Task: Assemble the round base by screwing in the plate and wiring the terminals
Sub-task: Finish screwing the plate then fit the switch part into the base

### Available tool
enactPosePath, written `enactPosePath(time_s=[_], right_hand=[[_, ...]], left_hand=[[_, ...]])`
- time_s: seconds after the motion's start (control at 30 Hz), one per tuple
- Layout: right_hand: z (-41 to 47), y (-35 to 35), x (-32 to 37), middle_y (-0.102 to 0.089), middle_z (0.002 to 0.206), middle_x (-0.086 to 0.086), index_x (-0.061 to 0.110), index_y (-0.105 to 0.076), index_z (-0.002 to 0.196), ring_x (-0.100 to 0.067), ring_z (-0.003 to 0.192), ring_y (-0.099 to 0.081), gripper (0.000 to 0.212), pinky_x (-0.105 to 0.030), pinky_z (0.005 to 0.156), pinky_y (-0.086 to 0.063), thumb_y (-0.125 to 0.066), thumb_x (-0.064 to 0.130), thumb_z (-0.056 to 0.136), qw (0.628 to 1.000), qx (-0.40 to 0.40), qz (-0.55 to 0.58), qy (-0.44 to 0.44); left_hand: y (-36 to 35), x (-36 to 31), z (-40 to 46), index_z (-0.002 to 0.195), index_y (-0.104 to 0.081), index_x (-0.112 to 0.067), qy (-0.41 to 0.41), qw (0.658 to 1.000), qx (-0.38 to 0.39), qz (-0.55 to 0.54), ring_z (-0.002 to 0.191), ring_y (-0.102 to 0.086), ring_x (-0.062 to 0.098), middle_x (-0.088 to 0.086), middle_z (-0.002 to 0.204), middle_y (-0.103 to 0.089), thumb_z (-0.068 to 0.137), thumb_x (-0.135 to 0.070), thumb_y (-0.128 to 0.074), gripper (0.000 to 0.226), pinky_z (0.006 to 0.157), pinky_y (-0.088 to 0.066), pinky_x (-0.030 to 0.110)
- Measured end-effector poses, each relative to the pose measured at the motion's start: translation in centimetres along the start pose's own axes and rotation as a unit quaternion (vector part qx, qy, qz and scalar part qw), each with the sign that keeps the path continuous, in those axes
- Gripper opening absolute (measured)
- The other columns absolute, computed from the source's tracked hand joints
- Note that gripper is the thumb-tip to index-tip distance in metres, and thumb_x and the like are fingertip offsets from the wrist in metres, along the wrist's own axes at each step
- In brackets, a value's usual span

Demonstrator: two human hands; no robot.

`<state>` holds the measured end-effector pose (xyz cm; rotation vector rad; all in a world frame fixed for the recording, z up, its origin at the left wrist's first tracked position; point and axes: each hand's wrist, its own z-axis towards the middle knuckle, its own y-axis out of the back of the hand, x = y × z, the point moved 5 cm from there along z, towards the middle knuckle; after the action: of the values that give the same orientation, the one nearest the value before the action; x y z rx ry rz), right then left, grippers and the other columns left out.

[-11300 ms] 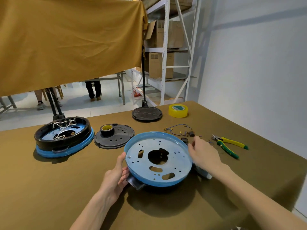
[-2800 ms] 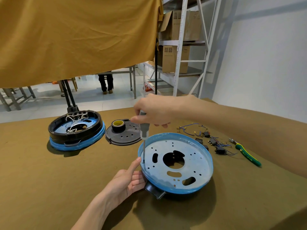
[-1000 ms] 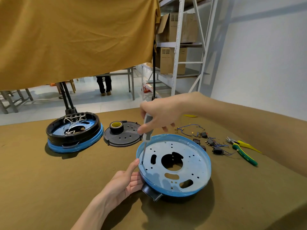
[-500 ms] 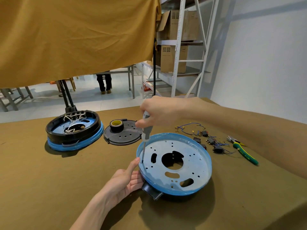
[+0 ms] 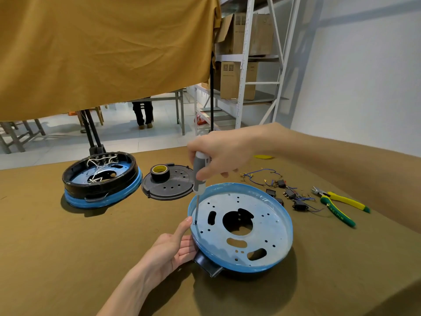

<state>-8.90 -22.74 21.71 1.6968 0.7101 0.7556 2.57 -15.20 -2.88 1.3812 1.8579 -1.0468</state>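
A round base with a blue rim (image 5: 268, 269) lies in front of me, and a perforated metal plate (image 5: 262, 233) sits inside it. My right hand (image 5: 224, 153) grips a grey screwdriver (image 5: 199, 176) held upright, its tip at a hole near the plate's left edge. My left hand (image 5: 169, 249) holds the base's left side, thumb raised against the rim beside the screwdriver tip. Loose wires with terminals and small black switches (image 5: 284, 190) lie to the right of the base.
A second base with white wires (image 5: 100, 179) stands at the left. Next to it a black perforated disc (image 5: 169, 185) carries a roll of tape (image 5: 160, 172). Green-and-yellow pliers (image 5: 337, 204) lie at the right. A yellow cloth hangs behind; shelving stands beyond the table.
Over the last second the screwdriver stays at the same hole at the plate's left edge, going from tilted to nearly upright. My left hand keeps its hold on the base.
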Motion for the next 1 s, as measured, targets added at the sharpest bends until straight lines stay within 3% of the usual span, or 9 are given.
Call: enactPosePath(time_s=[0.07,0.17,0.3,0.4,0.5,0.6,0.7,0.83,1.0], right_hand=[[0.3,-0.3,0.4,-0.071,0.081,-0.008,0.018,-0.058,0.101,-0.020,0.057,-0.067,0.031,-0.025,0.045,-0.050,-0.062,0.048,0.099,0.999,-0.037,-0.025,0.009],[0.6,-0.5,-0.1,-0.065,0.068,-0.005,0.008,-0.064,0.089,-0.021,0.055,-0.058,0.054,-0.026,0.044,-0.042,-0.050,0.059,0.101,0.989,-0.112,-0.086,-0.032],[-0.4,-0.3,-1.2,-0.072,0.090,-0.009,0.017,-0.052,0.116,-0.024,0.066,-0.069,0.034,-0.020,0.045,-0.050,-0.062,0.044,0.099,0.999,0.000,0.006,-0.037],[-0.5,-0.5,-0.6,-0.071,0.085,-0.007,0.020,-0.055,0.102,-0.023,0.061,-0.070,0.025,-0.028,0.048,-0.055,-0.064,0.042,0.098,1.000,-0.016,0.007,0.002],[0.0,-0.5,-0.3,-0.065,0.072,-0.003,0.014,-0.059,0.089,-0.021,0.055,-0.056,0.045,-0.030,0.047,-0.046,-0.055,0.058,0.099,0.995,-0.071,-0.064,-0.022],[-0.2,-0.3,-0.5,-0.069,0.081,-0.001,0.016,-0.054,0.104,-0.014,0.055,-0.062,0.035,-0.023,0.044,-0.049,-0.059,0.050,0.100,0.999,-0.018,-0.032,-0.026],[-0.3,-0.3,-0.2,-0.070,0.088,0.001,0.021,-0.054,0.103,-0.010,0.055,-0.064,0.022,-0.029,0.050,-0.058,-0.065,0.040,0.099,1.000,-0.008,-0.004,0.014],[0.2,-0.5,-0.2,-0.065,0.070,-0.005,0.009,-0.065,0.093,-0.019,0.054,-0.056,0.049,-0.027,0.046,-0.043,-0.051,0.055,0.102,0.993,-0.078,-0.083,-0.024],[-0.9,-0.2,0.0,-0.071,0.084,-0.005,0.025,-0.048,0.107,-0.016,0.058,-0.066,0.025,-0.024,0.047,-0.052,-0.067,0.037,0.098,1.000,0.030,0.003,0.000]], left_hand=[[0.0,0.0,0.0,0.116,-0.067,0.005,0.002,1.000,-0.003,0.000,0.095,-0.078,0.028,0.020,0.103,-0.078,0.066,-0.059,-0.075,0.082,0.072,-0.065,0.030],[0.0,0.0,-0.1,0.117,-0.066,0.006,0.003,1.000,-0.002,-0.005,0.096,-0.078,0.029,0.021,0.104,-0.078,0.065,-0.059,-0.076,0.083,0.070,-0.065,0.030],[0.0,0.0,0.0,0.116,-0.066,0.006,0.004,1.000,-0.006,-0.008,0.091,-0.079,0.027,0.021,0.103,-0.078,0.062,-0.060,-0.077,0.086,0.063,-0.063,0.028],[0.1,0.1,0.1,0.116,-0.067,0.006,0.005,1.000,-0.011,-0.008,0.086,-0.079,0.026,0.021,0.101,-0.078,0.063,-0.060,-0.077,0.085,0.060,-0.062,0.027],[0.2,0.1,0.1,0.117,-0.067,0.007,0.005,1.000,-0.010,-0.008,0.083,-0.079,0.025,0.021,0.099,-0.078,0.066,-0.059,-0.076,0.084,0.059,-0.062,0.027],[0.2,0.1,0.2,0.118,-0.066,0.006,0.004,1.000,-0.007,-0.005,0.094,-0.078,0.028,0.020,0.103,-0.078,0.068,-0.060,-0.075,0.083,0.069,-0.065,0.031],[0.2,0.1,0.2,0.118,-0.066,0.005,0.003,1.000,-0.006,-0.005,0.095,-0.078,0.028,0.020,0.104,-0.078,0.065,-0.061,-0.076,0.085,0.070,-0.065,0.031],[0.1,0.0,0.1,0.118,-0.065,0.005,0.005,1.000,-0.001,-0.008,0.094,-0.078,0.028,0.021,0.104,-0.078,0.065,-0.060,-0.077,0.085,0.064,-0.063,0.029],[0.0,0.1,0.1,0.115,-0.066,0.006,-0.001,1.000,0.004,-0.013,0.093,-0.078,0.029,0.022,0.103,-0.078,0.063,-0.059,-0.078,0.085,0.065,-0.064,0.030]])
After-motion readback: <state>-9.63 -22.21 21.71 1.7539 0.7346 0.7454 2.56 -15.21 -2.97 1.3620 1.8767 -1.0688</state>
